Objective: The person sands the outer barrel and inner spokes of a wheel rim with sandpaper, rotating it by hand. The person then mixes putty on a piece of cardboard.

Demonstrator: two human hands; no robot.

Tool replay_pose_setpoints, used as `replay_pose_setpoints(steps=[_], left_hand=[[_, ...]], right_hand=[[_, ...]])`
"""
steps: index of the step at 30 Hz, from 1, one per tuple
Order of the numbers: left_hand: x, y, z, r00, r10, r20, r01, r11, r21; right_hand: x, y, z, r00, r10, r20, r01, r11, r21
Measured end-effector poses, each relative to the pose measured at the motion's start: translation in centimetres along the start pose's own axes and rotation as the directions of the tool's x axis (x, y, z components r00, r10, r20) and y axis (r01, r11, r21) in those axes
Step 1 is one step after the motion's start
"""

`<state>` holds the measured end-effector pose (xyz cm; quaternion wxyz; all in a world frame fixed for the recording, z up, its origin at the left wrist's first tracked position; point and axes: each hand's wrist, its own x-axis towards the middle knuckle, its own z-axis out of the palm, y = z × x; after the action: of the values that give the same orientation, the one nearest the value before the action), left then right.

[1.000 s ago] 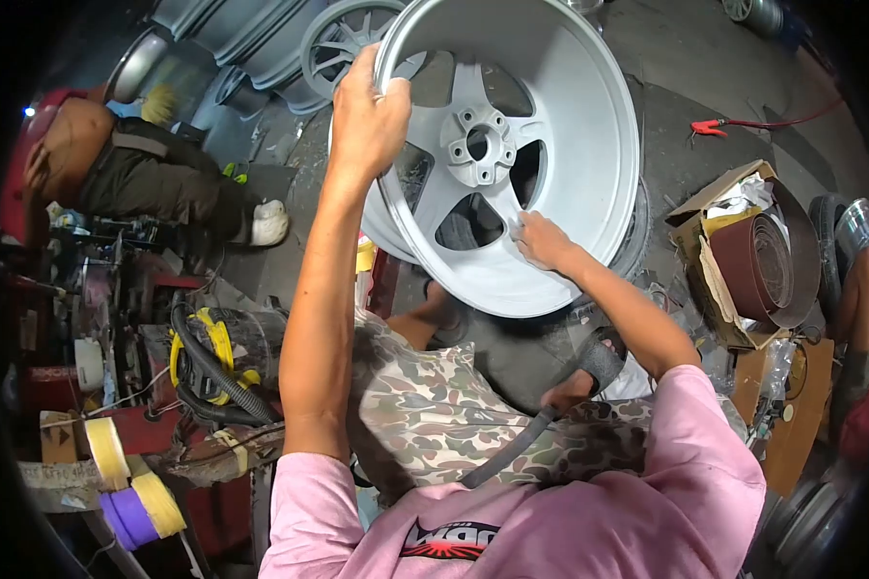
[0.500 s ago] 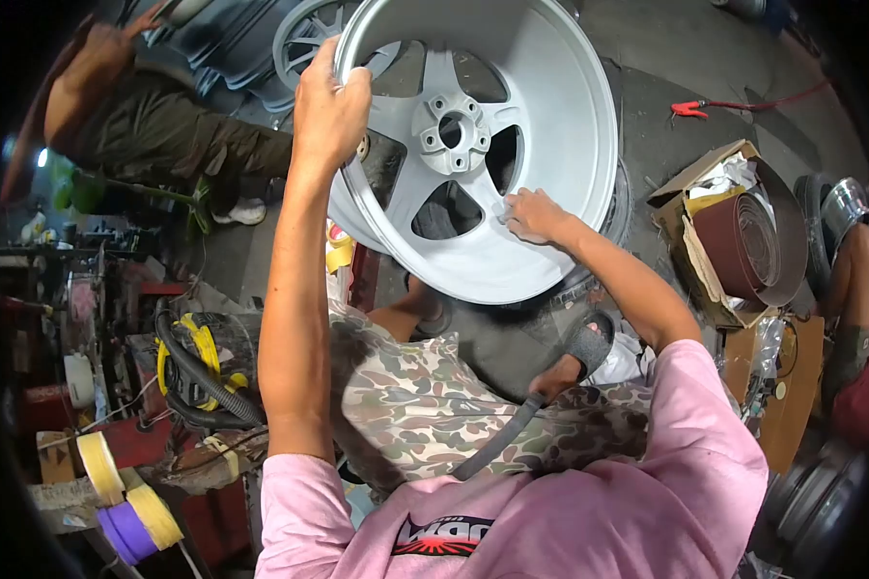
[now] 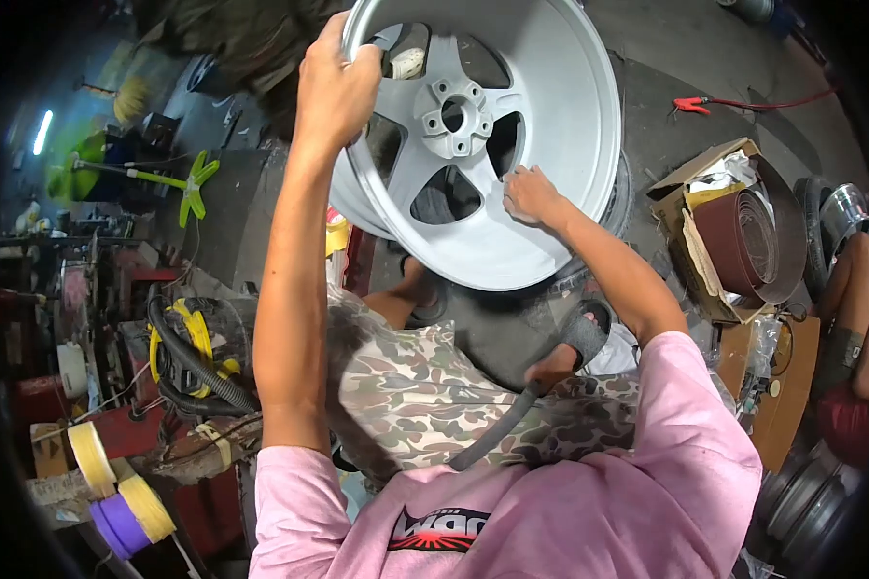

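Note:
A large grey wheel rim [image 3: 560, 232] is tilted in front of me, its hub and spokes facing me inside the barrel. My left hand [image 3: 338, 92] grips the rim's upper left edge, fingers wrapped over the lip. Inside the barrel, my right hand [image 3: 534, 196] presses on the lower spoke with its fingers bent together. Whatever may be under those fingers is hidden. Part of another grey rim [image 3: 357, 205] shows behind the left edge of the large one.
At the right, a cardboard box [image 3: 684, 174] holds a brown abrasive roll [image 3: 739, 241]. A red clamp [image 3: 690, 104] with its cable lies on the floor. Left are a green fan [image 3: 92, 166], a black hose [image 3: 198, 367] and tape rolls [image 3: 92, 458]. Another person's legs [image 3: 246, 34] show at the top.
The other person has moved from the left to the top, uncovering the green fan. My right hand has shifted slightly on the spoke; my left hand keeps its hold.

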<state>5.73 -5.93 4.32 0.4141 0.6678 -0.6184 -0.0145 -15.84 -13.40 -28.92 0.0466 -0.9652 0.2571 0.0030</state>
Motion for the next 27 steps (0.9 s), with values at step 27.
replay_pose_setpoints(steps=[27], left_hand=[[-0.5, 0.3, -0.1, 0.992, 0.117, -0.049, -0.116, 0.993, 0.023]], right_hand=[[1.0, -8.9, -6.9, 0.999, 0.050, 0.021, -0.033, 0.255, 0.966]])
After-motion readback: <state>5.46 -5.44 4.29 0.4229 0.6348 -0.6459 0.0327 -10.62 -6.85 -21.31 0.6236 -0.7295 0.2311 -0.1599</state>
